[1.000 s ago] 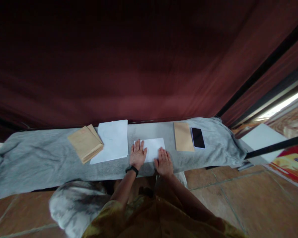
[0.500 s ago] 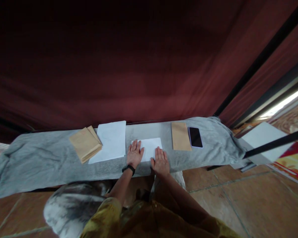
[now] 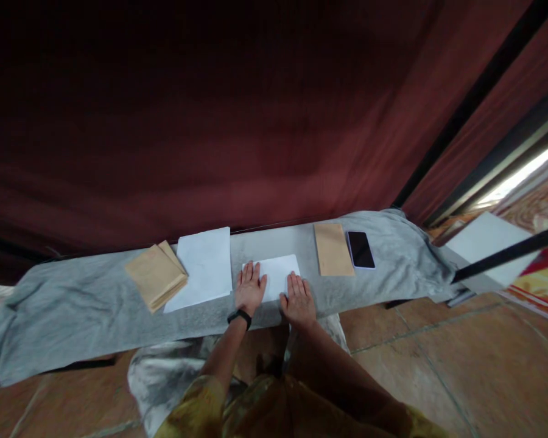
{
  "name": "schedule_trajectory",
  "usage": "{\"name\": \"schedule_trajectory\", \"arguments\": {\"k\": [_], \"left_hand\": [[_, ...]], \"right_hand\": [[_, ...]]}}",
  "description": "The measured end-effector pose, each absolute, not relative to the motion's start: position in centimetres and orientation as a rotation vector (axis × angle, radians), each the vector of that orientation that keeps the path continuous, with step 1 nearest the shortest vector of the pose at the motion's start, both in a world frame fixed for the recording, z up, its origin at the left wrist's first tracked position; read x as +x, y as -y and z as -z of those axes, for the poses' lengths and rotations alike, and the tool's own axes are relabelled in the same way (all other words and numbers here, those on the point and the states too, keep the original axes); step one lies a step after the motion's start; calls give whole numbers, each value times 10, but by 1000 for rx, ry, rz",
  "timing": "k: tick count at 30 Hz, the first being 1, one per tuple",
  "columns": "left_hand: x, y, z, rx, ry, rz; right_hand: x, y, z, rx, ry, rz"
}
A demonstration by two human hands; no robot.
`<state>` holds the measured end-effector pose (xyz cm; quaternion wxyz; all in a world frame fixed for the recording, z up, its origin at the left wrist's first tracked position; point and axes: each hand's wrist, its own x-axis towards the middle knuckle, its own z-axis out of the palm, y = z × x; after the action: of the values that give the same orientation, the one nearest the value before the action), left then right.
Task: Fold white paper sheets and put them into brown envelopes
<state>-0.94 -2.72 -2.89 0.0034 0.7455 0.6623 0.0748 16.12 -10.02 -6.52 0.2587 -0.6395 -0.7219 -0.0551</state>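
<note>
A folded white sheet of paper (image 3: 275, 275) lies flat on the grey cloth in front of me. My left hand (image 3: 250, 288) rests palm down on its left edge, fingers stretched out. On the sheet's right edge my right hand (image 3: 299, 299) lies flat too, fingers extended. Left of them is a larger stack of white paper (image 3: 204, 266), partly overlapped by a pile of brown envelopes (image 3: 157, 275). A single brown envelope (image 3: 333, 249) sits to the right of my right hand, with a smartphone (image 3: 361, 249) beside it, screen dark.
The long narrow bench is draped in grey cloth (image 3: 82, 310). Dark red fabric (image 3: 265, 152) hangs right behind it. Black metal bars (image 3: 506, 252) cross at the right, near a white box-like object (image 3: 488, 246). Below is a tiled floor (image 3: 420, 359).
Both hands stay flat on the folded paper, almost unmoved. The view has tilted slightly, and my left leg shows farther to the right.
</note>
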Motion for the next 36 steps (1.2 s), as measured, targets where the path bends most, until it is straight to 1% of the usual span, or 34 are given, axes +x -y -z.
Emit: {"name": "schedule_trajectory", "arguments": {"k": [13, 24, 36], "left_hand": [[-11, 27, 33, 2355, -2083, -244], [-12, 28, 32, 2369, -2050, -283], [-12, 31, 32, 2380, -2033, -332]], "right_hand": [[161, 102, 64, -1730, 1947, 195], [159, 103, 61, -1808, 1965, 97], [160, 103, 54, -1806, 1974, 110]]}}
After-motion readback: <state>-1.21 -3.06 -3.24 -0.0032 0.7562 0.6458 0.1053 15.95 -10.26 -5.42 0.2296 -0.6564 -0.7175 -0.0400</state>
